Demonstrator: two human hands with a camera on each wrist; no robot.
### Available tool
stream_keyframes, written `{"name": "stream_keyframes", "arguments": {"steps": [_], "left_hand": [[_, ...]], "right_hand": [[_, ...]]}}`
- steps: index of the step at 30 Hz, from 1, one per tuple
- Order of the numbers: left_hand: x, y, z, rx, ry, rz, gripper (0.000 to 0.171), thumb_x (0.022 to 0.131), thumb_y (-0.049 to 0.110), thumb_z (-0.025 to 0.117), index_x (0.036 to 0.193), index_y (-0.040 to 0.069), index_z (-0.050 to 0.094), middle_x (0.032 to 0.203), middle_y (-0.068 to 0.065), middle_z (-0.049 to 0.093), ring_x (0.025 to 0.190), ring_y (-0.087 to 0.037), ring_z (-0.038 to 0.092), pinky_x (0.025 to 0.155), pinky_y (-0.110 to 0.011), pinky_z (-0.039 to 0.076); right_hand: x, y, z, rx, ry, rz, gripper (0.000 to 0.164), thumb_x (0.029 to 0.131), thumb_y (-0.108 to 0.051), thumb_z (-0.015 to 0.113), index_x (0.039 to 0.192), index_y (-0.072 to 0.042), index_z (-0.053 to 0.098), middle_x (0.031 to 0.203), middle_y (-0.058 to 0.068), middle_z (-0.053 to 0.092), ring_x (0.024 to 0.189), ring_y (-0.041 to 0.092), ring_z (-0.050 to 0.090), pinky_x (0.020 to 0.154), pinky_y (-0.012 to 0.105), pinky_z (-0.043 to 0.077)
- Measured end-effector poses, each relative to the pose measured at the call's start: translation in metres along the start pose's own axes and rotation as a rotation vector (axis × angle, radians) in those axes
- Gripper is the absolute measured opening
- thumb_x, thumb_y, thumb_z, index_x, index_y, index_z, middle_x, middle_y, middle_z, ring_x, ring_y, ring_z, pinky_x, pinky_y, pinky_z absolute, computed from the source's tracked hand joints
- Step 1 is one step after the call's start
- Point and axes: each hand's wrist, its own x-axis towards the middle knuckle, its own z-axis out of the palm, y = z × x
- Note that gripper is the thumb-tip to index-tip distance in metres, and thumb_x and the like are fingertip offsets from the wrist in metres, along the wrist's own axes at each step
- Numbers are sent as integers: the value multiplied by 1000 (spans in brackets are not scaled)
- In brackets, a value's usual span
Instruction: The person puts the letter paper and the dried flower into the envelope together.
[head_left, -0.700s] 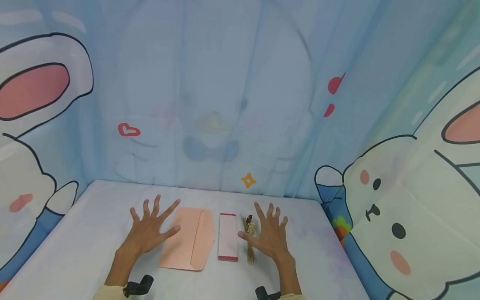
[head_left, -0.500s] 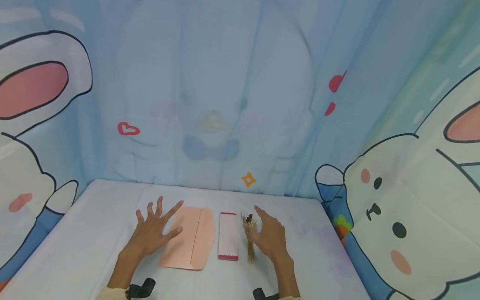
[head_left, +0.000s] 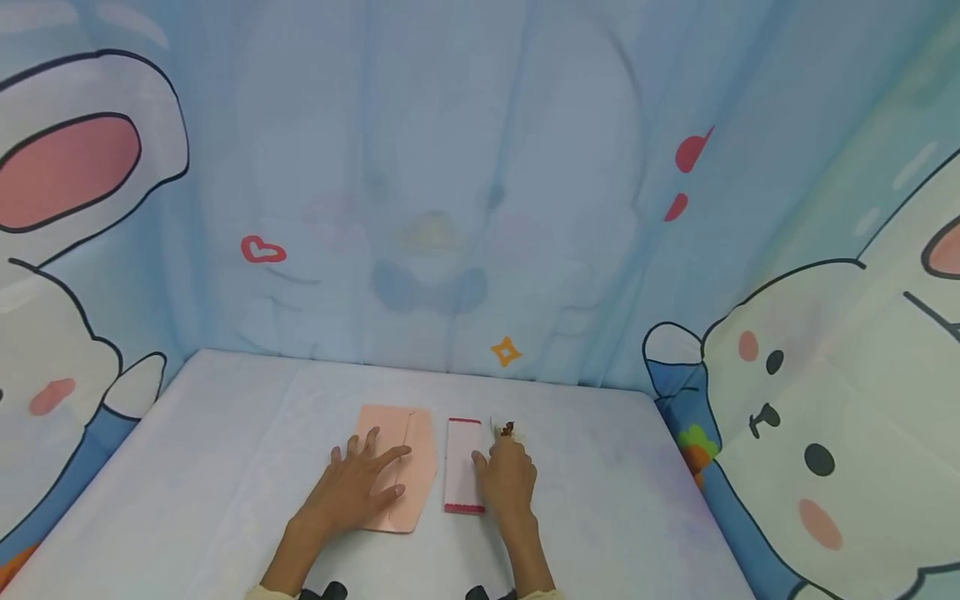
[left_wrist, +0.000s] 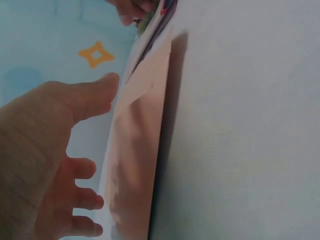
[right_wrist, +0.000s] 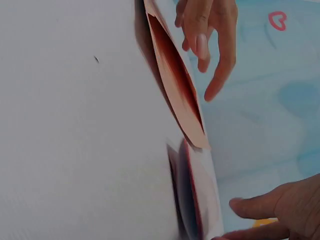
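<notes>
My left hand (head_left: 341, 492) is spread above the peach envelope (head_left: 421, 479), fingers straight and holding nothing. In the left wrist view its thumb (left_wrist: 97, 95) stands apart from the paper. To the envelope's right lies a flat, narrow pale-pink packet (head_left: 462, 462) with red bands at both ends. My right hand (head_left: 510, 483) reaches down over a small bunch of dried flowers (head_left: 508, 429), hiding the stems; only the dark red and pale heads show beyond it. Its thumb (right_wrist: 250, 206) is held apart from the fingers, near the packet's right edge.
A white-covered table (head_left: 615, 500) bears everything. Behind it hangs a blue curtain (head_left: 435, 125) printed with rabbits, hearts and a star. From the side, the envelope's mouth (right_wrist: 175, 75) gapes a little. Black straps and pale yellow cuffs (head_left: 540, 595) sit at the wrists.
My left hand has moved right, further over the envelope. The right hand has come left and down onto the dried flowers, its spread fingers drawn together. The head view has shifted slightly.
</notes>
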Motion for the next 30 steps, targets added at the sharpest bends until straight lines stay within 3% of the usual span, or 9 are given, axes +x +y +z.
{"name": "stream_keyframes", "arguments": {"steps": [6,9,15,20,25,30], "left_hand": [[-3,0,9,-18,-20,-22,56,104,43,71,157,28,59,171,-30,39,156,-57,39,120,-80,35],[-5,-1,9,-50,-26,-33,56,105,40,70,157,26,56,173,-30,37,160,-58,34,123,-82,30],[-11,-1,7,-105,-43,-59,53,105,30,71,155,22,56,171,-32,38,161,-60,29,128,-78,28],[-11,0,9,-90,-37,-45,50,105,26,69,154,23,58,169,-32,41,160,-61,30,128,-76,30],[-9,0,7,-91,-50,-75,47,106,27,67,153,25,57,171,-29,41,162,-58,30,128,-74,32],[-7,0,6,-85,-47,-90,45,107,29,66,151,27,57,171,-27,43,161,-57,33,128,-72,34]], "right_hand": [[-8,-1,12,55,24,52,24,85,-7,90,87,7,71,69,13,66,60,19,54,56,34,43],[-9,-2,17,78,53,49,23,83,-1,91,87,7,70,72,16,68,62,22,59,56,37,46],[-12,-6,24,112,84,75,22,82,3,90,93,11,73,85,24,77,75,35,75,69,52,61],[-12,-4,25,163,113,96,17,80,8,86,89,13,73,84,26,77,75,40,76,68,56,63],[-9,-3,22,204,102,166,7,85,8,79,84,5,73,77,18,74,69,32,70,61,48,56],[-6,-5,7,358,27,277,3,91,6,76,88,4,76,79,17,74,71,26,68,60,35,51]]}}
